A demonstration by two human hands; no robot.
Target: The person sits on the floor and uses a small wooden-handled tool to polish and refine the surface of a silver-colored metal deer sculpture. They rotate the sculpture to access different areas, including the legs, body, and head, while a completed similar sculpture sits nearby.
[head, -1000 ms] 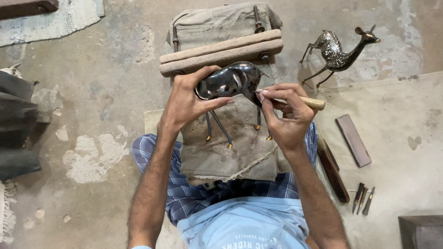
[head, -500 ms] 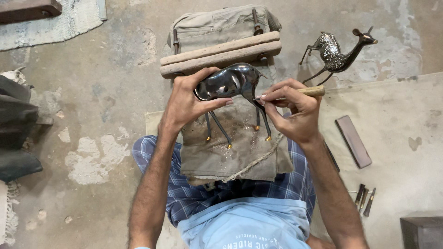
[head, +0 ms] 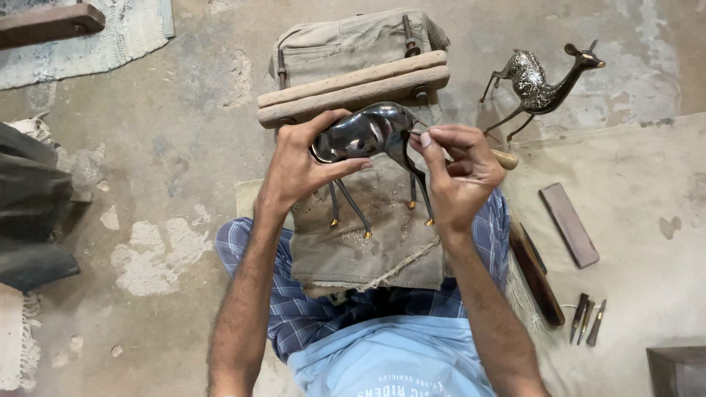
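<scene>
We count two metal deer figures: one dark one [head: 368, 136] just below the two wooden bars [head: 353, 88], one patterned one [head: 540, 81] to their right. Three small chisels [head: 586, 321] lie far below-right of the bars.

Both hands work close over the lap: the left hand [head: 305, 165] wraps the dark metal deer [head: 368, 136], the right hand [head: 456, 173] pinches a wooden-handled tool [head: 504, 158] at its front, so little room is left between them. Just beyond the deer, the two wooden bars [head: 353, 88] on the canvas bag [head: 346, 37] block the way forward. To the right, the finished deer figure [head: 540, 81] stands upright, and the flat stone [head: 568, 224], long dark tool [head: 537, 276] and small chisels [head: 587, 320] lie on the cloth [head: 647, 191]. Open concrete floor [head: 169, 147] lies to the left, up to the dark bundle [head: 29, 213].
</scene>
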